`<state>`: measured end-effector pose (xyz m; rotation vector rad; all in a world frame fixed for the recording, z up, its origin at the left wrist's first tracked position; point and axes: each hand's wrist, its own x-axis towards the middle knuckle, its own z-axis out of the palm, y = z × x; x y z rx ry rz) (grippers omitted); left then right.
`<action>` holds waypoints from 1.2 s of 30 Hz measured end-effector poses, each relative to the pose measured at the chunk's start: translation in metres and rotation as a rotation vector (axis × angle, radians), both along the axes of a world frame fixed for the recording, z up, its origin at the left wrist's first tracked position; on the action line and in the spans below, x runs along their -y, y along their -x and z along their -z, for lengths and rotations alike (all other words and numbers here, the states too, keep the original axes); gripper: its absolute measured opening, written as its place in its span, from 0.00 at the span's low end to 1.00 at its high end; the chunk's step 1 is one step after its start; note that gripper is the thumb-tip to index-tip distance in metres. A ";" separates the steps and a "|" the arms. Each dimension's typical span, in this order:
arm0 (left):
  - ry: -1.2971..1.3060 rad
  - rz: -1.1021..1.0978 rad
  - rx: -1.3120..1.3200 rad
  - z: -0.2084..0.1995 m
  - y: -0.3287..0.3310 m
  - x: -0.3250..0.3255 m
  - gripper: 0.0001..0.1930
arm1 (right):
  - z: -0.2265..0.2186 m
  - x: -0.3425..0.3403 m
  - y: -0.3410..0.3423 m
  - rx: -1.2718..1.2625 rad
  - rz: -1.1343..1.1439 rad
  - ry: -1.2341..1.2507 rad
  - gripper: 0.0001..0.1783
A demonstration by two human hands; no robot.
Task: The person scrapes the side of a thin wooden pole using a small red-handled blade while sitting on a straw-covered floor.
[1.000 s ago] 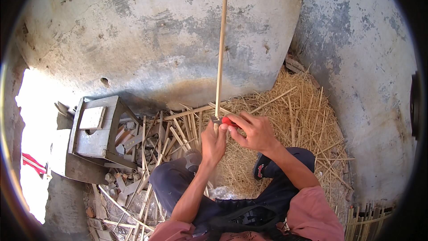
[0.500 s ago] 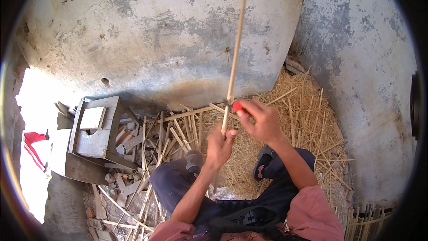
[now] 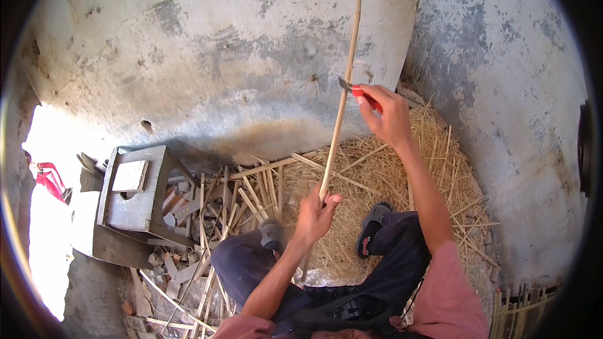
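A long, thin bamboo stick (image 3: 342, 103) rises from my lap area toward the upper edge, leaning slightly right. My left hand (image 3: 316, 218) is closed around its lower part, thumb pointing right. Higher up, my right hand (image 3: 391, 116) grips a red-handled knife (image 3: 357, 90). Its short dark blade lies across the stick and seems to touch it. The fingers of my right hand cover part of the handle.
Pale shavings (image 3: 433, 169) heap between my feet and the right wall. Loose bamboo strips (image 3: 257, 194) and rubble (image 3: 173, 270) lie to the left, beside a wooden box (image 3: 135, 182). A weathered wall (image 3: 220, 56) stands ahead. A slatted bamboo piece (image 3: 521, 311) sits at the lower right.
My right hand has moved up and slightly right along the stick with the knife. My left hand has dropped a little, still holding the stick, whose top has shifted right.
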<state>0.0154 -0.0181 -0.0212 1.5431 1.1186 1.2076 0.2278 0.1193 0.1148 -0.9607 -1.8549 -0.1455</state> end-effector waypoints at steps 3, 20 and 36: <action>-0.038 0.005 0.020 0.009 0.001 -0.001 0.22 | -0.017 -0.017 -0.004 -0.049 0.030 0.030 0.14; 0.017 0.116 0.196 0.006 0.007 -0.001 0.21 | -0.010 -0.098 -0.093 -0.386 0.228 0.544 0.27; 0.368 0.365 0.307 -0.004 0.010 -0.008 0.31 | 0.062 0.035 0.021 -0.954 -0.620 0.979 0.19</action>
